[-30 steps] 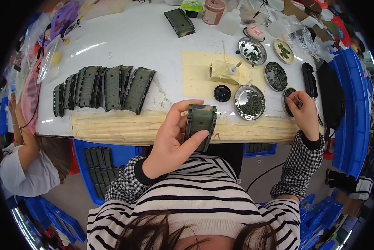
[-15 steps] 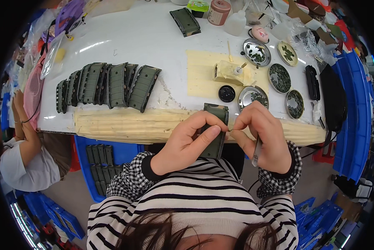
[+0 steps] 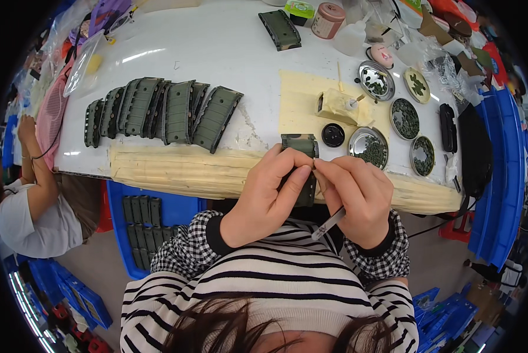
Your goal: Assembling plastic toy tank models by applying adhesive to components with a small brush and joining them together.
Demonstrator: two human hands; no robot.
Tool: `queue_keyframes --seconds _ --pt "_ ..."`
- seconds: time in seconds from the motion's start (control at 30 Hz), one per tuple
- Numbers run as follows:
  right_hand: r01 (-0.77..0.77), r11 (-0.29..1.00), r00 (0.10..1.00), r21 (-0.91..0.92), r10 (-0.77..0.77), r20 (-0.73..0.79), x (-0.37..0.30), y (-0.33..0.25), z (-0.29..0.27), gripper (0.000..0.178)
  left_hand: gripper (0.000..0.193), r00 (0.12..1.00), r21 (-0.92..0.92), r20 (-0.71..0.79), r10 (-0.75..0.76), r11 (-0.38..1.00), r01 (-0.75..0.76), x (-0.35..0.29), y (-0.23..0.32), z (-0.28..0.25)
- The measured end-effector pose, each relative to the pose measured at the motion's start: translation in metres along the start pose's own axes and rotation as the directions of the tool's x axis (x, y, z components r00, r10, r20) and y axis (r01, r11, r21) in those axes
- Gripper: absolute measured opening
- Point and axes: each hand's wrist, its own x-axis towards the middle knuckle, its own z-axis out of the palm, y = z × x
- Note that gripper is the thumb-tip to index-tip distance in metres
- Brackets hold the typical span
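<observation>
One white table (image 3: 217,65) spreads beyond both hands, its far side running out of view at the top. Well to the left of the left hand, a co-worker (image 3: 40,223) is partly lost in the dark rim. Below and left of that hand sits a blue bin (image 3: 184,206), partly covered by the table edge and the checked sleeve; how far its contents reach underneath is hidden. Left of the left hand stands a row of curved green panels (image 3: 178,112), overlapping too closely to count surely.

The left hand (image 3: 268,194) grips a single green panel (image 3: 299,143) at the table's near edge; fingers cover its middle, leaving the camouflage-patterned upper end and a shadowed lower strip visible. The right hand (image 3: 361,200) is closed around a slim metal tool, its fingertips meeting the left ones at the panel's right edge. Anything pinched there is too small to make out. Just beyond the right hand lies a metal dish (image 3: 358,141) of green bits, beside a round black lid (image 3: 333,135). The metal tool (image 3: 328,223) shows only its lower end, the rest hidden by fingers.
</observation>
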Motion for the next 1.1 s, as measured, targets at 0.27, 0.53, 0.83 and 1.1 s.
queue_keyframes --seconds 0.27,0.53,0.83,1.1 --pt "-0.098 0.978 0.979 0.185 0.128 -0.157 0.009 0.002 -0.001 0.025 0.041 1.0 -0.144 -0.014 -0.001 0.99 -0.001 -0.004 0.001 0.006" --pt "-0.076 0.973 0.981 0.216 0.112 -0.157 0.015 0.002 0.001 0.023 0.071 0.994 0.115 0.102 -0.045 0.993 0.033 -0.008 0.014 -0.002" --pt "-0.012 0.996 0.996 0.083 0.02 -0.092 0.013 0.002 -0.001 0.027 0.069 0.993 0.283 0.104 0.064 0.955 -0.092 -0.006 0.015 -0.004" --pt "0.032 0.998 0.999 0.055 -0.032 0.0 0.007 0.002 -0.001 0.041 0.068 0.992 0.315 0.101 0.079 0.943 -0.107 -0.007 0.015 -0.005"
